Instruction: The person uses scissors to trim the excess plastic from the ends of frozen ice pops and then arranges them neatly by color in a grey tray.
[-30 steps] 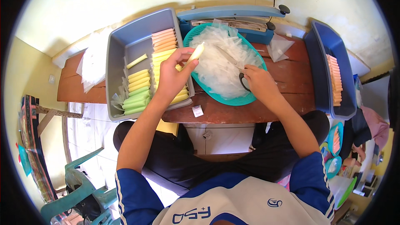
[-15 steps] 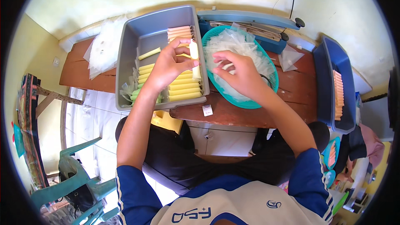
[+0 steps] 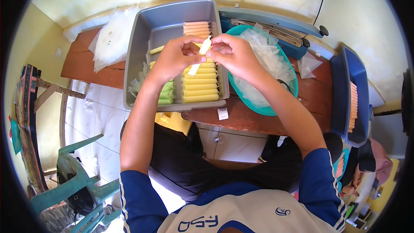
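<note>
Both hands are together over the grey tray. The left hand pinches a yellow tube between thumb and fingers; the right hand has its fingertips closed at the upper part. The tube is tilted, above the packed yellow row.

Risks, as judged: uneven pulling or twisting by the two hands could split the thin-looking wrap near the tip. A slack left pinch could let the tube drop and disturb the row beneath. The right hand, going back toward the teal basket, could meet the scissors; their black handle shows among the clear plastic pieces, but the blades cannot be made out.

Surroundings: the basket stands just beside the tray on the desk, with a blue sealing device behind it, limiting reach that way. A small white packet lies near the front edge. A navy tub stands at right.
</note>
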`<state>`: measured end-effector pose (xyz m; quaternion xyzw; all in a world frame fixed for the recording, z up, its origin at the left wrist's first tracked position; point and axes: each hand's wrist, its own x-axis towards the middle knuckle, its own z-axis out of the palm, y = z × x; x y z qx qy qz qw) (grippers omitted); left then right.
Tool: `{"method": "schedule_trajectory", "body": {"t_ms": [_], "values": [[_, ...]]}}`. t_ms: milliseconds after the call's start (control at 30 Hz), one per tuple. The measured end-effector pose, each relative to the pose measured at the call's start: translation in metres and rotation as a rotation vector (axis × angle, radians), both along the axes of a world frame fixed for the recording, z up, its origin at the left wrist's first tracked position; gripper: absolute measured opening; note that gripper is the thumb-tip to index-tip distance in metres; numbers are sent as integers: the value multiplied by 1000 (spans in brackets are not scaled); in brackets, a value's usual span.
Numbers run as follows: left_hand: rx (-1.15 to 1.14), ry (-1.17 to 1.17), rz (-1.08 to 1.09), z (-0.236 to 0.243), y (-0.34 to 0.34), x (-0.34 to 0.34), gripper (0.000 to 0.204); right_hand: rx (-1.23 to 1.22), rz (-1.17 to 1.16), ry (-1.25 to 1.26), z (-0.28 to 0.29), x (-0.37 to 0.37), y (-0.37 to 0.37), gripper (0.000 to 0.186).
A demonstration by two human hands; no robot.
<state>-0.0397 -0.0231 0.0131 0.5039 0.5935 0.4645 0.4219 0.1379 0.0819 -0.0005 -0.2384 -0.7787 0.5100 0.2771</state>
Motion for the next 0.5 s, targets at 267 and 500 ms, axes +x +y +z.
{"method": "schedule_trajectory", "body": {"t_ms": [267,500], "values": [[-139,90,-254,-1,0,-17,28,-85,106,-48,-4,-13,4,19],[-506,170,-346,-2,-7,-46,31,-153,96,-139,-8,-12,8,16]]}}
